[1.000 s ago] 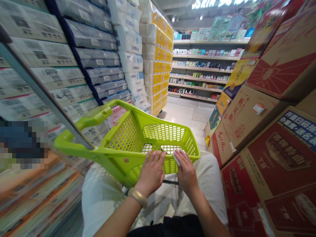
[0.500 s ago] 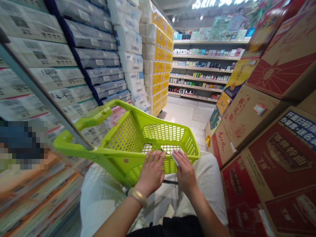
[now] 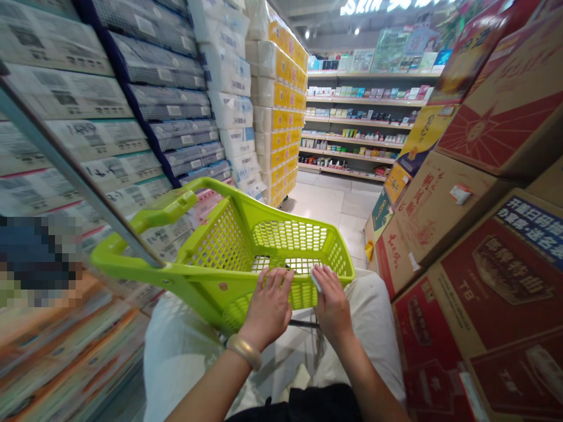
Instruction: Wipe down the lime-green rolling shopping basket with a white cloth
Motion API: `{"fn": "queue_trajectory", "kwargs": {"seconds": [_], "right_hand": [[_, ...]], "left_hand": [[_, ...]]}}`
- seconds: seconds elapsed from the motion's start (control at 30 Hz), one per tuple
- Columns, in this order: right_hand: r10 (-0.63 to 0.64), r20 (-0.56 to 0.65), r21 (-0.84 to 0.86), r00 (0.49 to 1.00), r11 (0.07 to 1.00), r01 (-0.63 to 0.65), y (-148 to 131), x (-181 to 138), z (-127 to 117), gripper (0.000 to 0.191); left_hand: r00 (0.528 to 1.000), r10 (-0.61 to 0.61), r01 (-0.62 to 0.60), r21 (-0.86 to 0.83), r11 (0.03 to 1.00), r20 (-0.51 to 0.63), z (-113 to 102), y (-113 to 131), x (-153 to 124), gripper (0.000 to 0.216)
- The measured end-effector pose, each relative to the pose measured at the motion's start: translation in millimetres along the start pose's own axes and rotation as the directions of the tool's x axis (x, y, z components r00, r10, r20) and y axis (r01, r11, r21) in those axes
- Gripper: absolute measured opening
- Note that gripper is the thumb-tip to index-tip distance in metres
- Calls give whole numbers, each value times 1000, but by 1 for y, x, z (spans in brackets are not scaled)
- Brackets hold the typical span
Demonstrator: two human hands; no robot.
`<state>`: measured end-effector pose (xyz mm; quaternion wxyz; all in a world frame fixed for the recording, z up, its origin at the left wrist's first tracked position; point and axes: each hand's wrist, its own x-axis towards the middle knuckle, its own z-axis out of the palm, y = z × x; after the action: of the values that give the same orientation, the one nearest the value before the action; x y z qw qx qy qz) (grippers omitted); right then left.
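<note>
A lime-green plastic shopping basket [image 3: 281,234] with a long handle [image 3: 145,264] lies tilted across my lap. My left hand [image 3: 269,308] rests flat on the basket's near rim, fingers stretched out, a bangle on the wrist. Beside it, my right hand [image 3: 332,302] presses a small white cloth or wipe [image 3: 315,280] against the same rim, fingers curled over it. The basket looks empty inside.
Stacked packs of tissue and paper rolls [image 3: 176,111] fill the left side. Red and brown cardboard cartons [image 3: 475,234] are piled on the right. A tiled aisle [image 3: 334,205] runs ahead to shelves of small goods [image 3: 360,117].
My right hand with the white cloth has shifted slightly along the rim. The view has drifted a little; the left hand stays put.
</note>
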<state>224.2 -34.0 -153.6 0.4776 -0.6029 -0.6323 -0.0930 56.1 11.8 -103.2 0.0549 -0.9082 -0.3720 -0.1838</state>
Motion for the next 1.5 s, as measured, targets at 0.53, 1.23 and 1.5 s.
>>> {"fn": "queue_trajectory", "kwargs": {"seconds": [0.53,1.23,1.5], "right_hand": [[116,-87,-26,989,993,-118,16,-2,-10,54],[-95,103,64,990,994,89,-13,5,4,58],[97,-38,-66,995,993,-99,2,2,-5,54]], "left_hand": [[999,-6,7,30,1000,-33,1,3,1,60],[1000,-1,1,8,1000,-8,-1,2,2,60],[1000,-9,9,15,1000,-29,0,2,1,60]]}}
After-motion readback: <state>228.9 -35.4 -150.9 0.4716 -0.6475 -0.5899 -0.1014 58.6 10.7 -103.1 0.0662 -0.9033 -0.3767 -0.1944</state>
